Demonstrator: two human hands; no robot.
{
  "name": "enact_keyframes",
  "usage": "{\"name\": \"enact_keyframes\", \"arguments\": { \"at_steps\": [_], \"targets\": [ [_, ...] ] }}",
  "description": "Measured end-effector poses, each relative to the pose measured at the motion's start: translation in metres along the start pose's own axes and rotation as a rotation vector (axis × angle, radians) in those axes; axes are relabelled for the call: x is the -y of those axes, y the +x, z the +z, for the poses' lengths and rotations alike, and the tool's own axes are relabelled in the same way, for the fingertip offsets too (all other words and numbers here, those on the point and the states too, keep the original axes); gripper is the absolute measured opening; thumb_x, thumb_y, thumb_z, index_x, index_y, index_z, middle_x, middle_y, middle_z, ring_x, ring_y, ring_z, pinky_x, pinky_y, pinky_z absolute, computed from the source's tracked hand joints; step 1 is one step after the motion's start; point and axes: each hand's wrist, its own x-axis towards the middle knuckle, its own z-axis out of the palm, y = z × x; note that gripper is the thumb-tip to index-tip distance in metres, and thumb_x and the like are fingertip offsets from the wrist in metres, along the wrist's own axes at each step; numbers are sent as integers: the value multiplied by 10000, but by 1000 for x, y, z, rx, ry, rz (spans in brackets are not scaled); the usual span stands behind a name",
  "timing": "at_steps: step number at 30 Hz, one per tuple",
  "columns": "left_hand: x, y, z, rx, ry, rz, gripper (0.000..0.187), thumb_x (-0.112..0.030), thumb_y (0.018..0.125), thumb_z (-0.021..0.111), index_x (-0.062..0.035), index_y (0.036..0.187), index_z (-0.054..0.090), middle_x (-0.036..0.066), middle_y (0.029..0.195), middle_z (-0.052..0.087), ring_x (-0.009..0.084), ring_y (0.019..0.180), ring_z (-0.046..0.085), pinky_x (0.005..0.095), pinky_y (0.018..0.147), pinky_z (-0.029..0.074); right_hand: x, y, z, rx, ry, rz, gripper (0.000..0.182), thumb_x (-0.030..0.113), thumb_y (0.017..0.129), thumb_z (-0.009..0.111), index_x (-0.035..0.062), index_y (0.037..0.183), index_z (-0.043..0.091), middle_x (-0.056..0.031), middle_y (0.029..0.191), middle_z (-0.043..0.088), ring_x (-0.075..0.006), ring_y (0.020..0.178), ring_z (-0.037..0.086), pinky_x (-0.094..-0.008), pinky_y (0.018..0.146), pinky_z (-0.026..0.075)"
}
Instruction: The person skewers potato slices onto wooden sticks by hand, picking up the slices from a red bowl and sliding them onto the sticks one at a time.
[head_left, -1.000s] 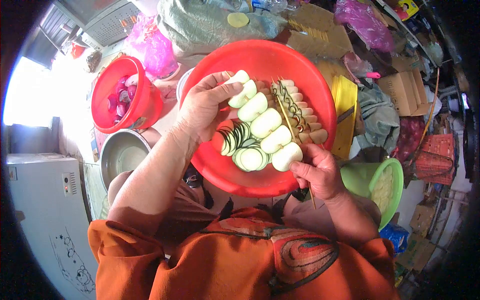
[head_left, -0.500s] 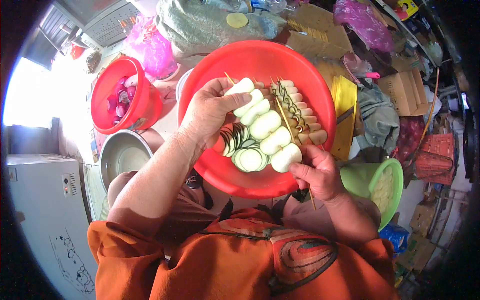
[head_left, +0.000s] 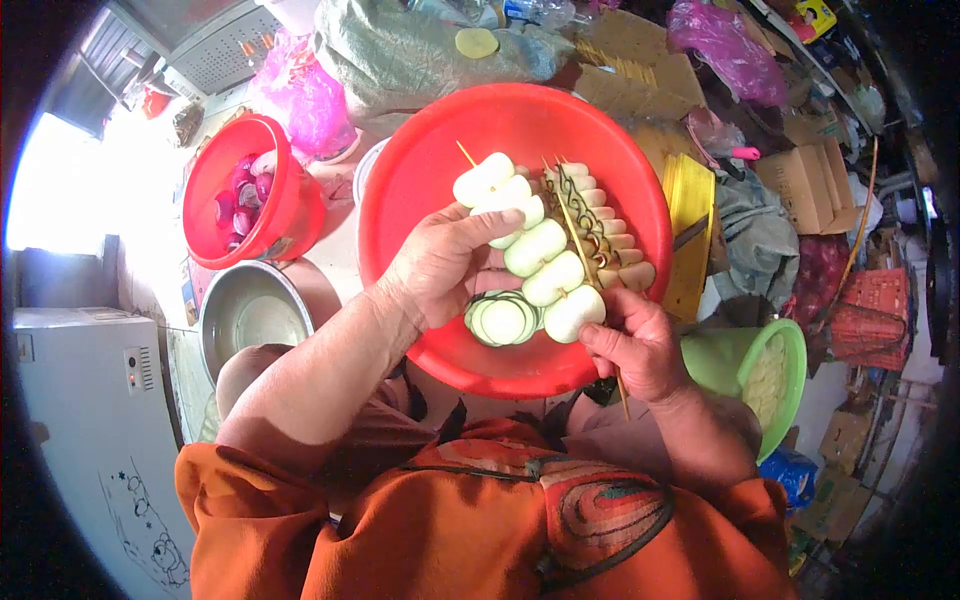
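A bamboo skewer threaded with folded, pale green-white vegetable slices [head_left: 553,278] slants over the large red basin [head_left: 415,165]. My left hand [head_left: 440,262] is closed on the upper-middle slices, thumb on top and fingers behind. At the lower end, my right hand [head_left: 642,345] pinches the skewer beside the last slice, and the bare stick pokes out below. Beneath, a stack of loose round slices [head_left: 502,320] with dark rims lies in the basin. Several filled skewers [head_left: 607,225] rest against its right side, some with dark wavy edges.
A smaller red bucket [head_left: 292,215] with purple-skinned pieces stands left, above a metal bowl [head_left: 215,318]. At the right is a green tub [head_left: 798,370] holding pale pieces. Behind the basin lie a woven sack [head_left: 370,70] and cardboard [head_left: 655,85]. A white appliance [head_left: 85,400] stands far left.
My left hand has slid down the skewer, from near its top to the upper-middle slices, uncovering the top slices. My right hand stays almost in place.
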Motion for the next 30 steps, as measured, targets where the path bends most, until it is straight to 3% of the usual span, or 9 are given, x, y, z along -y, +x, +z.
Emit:
{"name": "enact_keyframes", "arguments": {
  "at_steps": [16, 18, 30],
  "targets": [
    [6, 0, 1, 68, -26, -69, 345, -78, 839, 623, -49, 1161, 502, 81, 1067, 605, 212, 962, 622, 313, 799, 548, 3, 0, 1, 26, -33, 18, 177, 150, 836, 622, 30, 965, 595, 27, 724, 556, -35, 510, 449, -191, 457, 375],
    [10, 2, 0, 35, 28, 15, 350, -37, 834, 618, -54, 1165, 505, 76, 1064, 606, 207, 967, 619, 315, 805, 546, 3, 1, 2, 17, -24, 16, 179, 150, 837, 622, 30, 967, 593, 28, 722, 554, -35, 510, 447, -190, 458, 372],
    [27, 1, 1, 40, 132, -11, 433, 27, 781, 659, -26, 1182, 502, 101, 1103, 614, 235, 981, 624, 361, 848, 533, 0, 2, 2, 12, -36, 37, 178, 137, 826, 626, 32, 965, 592, 31, 714, 551, -31, 508, 441, -190, 456, 363]
  ]
}}
